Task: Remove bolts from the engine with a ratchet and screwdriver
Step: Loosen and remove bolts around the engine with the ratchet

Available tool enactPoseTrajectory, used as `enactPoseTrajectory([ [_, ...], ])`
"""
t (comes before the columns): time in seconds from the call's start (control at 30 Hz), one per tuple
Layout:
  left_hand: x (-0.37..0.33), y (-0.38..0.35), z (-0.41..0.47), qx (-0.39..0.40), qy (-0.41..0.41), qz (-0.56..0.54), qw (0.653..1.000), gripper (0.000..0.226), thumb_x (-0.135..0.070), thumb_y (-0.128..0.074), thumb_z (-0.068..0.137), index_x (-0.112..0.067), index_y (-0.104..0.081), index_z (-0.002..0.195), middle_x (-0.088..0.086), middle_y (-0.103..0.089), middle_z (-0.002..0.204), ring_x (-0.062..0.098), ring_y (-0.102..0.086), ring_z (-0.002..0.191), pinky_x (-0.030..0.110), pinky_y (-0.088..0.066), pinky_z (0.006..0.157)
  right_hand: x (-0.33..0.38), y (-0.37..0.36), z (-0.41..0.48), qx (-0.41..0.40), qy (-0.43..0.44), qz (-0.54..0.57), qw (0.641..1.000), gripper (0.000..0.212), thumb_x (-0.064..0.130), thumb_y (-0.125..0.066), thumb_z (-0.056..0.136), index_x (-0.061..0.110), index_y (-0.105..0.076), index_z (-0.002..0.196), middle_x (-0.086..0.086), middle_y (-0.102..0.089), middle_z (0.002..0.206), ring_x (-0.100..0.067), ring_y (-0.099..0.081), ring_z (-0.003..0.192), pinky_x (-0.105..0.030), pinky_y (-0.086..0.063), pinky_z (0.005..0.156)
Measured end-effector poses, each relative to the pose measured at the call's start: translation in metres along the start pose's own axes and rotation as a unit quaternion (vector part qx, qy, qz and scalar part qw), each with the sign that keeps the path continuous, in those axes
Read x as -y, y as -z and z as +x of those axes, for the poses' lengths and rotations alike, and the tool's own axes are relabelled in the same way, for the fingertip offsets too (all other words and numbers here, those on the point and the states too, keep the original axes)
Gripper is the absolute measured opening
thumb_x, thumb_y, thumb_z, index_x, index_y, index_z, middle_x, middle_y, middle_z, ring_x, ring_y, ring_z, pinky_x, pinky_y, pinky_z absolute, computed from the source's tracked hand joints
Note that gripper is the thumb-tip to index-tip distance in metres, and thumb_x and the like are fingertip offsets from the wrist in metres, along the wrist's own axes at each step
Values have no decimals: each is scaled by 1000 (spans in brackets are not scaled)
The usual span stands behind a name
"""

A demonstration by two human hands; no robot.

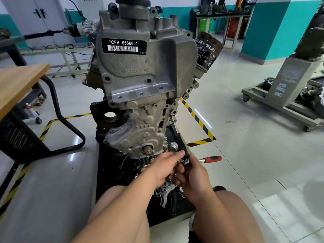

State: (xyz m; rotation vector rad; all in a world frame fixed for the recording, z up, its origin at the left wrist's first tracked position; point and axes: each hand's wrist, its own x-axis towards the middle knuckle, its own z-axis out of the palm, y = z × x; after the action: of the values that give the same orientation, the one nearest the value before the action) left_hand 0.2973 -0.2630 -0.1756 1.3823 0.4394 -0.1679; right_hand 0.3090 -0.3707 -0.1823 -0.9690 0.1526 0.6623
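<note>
A glossy pale grey floor (245, 137) fills the workshop, crossed by yellow-and-black striped tape (198, 120). On it lies a black mat (108, 172) carrying the upright grey cast-metal engine (140, 85). A wooden-topped desk (17, 81) stands off the mat's left edge and a grey wheeled stand (289, 81) sits well apart on the right, with bare floor between. Near the mat's right edge, the left hand (166, 167) pinches the black-handled screwdriver (180, 137), whose tip meets the engine's right flange. The right hand (196, 176) has its fingers clenched around the head of the red-handled chrome ratchet (213, 159).
</note>
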Motion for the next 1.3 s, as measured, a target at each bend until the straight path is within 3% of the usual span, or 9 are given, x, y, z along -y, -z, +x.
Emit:
enactPoseTrajectory([
  [0.23,2,-3,2,-12,-29,-11,999,23,-31,-61,95,-10,-62,85,1,-57,49,15,-51,34,16,-34,34,-2,3,2,-39,73,-108,991,30,35,-39,102,10,-56,105,1,-58,58,-19,-57,50,-32,-45,45],
  [0.3,2,-4,3,-19,-31,-23,999,21,-27,-60,96,-9,-64,88,-4,-57,46,9,-50,32,13,-35,34,-3,4,2,-78,117,-192,971,27,36,-43,100,24,-53,123,4,-70,89,-15,-68,80,-39,-56,70],
  [0.37,3,-3,4,-37,-32,-3,999,22,-29,-59,96,-9,-66,90,-5,-52,45,7,-44,33,13,-31,36,-6,6,1,-90,161,-274,944,35,37,-45,100,34,-42,135,5,-64,118,-2,-63,103,-28,-53,88],
  [0.43,5,-2,6,-54,-35,39,997,27,-36,-61,93,-10,-67,91,0,-42,52,10,-34,39,19,-23,41,-9,5,-2,-93,202,-347,911,43,39,-43,100,37,-31,141,14,-61,114,20,-57,91,-6,-45,73],
  [0.6,4,-1,8,-59,-11,43,997,30,-45,-60,92,-20,-67,77,-10,-54,53,7,-42,51,23,-31,50,-12,3,-3,-123,223,-459,851,48,39,-39,101,37,-22,146,18,-59,77,9,-60,63,-16,-38,52],
  [0.73,1,-1,6,-37,11,-8,999,36,-44,-56,95,-19,-56,68,-7,-44,43,9,-39,36,17,-29,41,-11,3,3,-102,160,-280,941,36,34,-39,103,26,-39,138,14,-62,98,15,-60,71,-3,-42,53],
  [0.87,-1,-4,4,-12,15,-12,1000,38,-44,-52,97,-15,-50,74,4,-48,49,15,-33,35,23,-24,40,0,1,1,-56,17,-53,997,48,41,-35,102,1,-59,90,-4,-50,51,-18,-46,38,-28,-38,41],
  [1.0,-1,-5,4,-7,16,-13,1000,34,-45,-52,97,-13,-53,84,10,-56,54,21,-41,48,29,-27,46,6,1,-2,7,-58,91,994,53,50,-35,100,7,-56,76,-1,-33,49,-14,-26,35,-27,-32,37],
  [1.3,0,-3,3,-51,-30,13,998,30,-37,-58,96,-15,-53,77,-4,-41,43,12,-32,40,22,-22,40,1,2,1,-14,-35,47,998,48,47,-37,101,8,-60,85,-2,-35,50,-14,-27,35,-26,-30,38],
])
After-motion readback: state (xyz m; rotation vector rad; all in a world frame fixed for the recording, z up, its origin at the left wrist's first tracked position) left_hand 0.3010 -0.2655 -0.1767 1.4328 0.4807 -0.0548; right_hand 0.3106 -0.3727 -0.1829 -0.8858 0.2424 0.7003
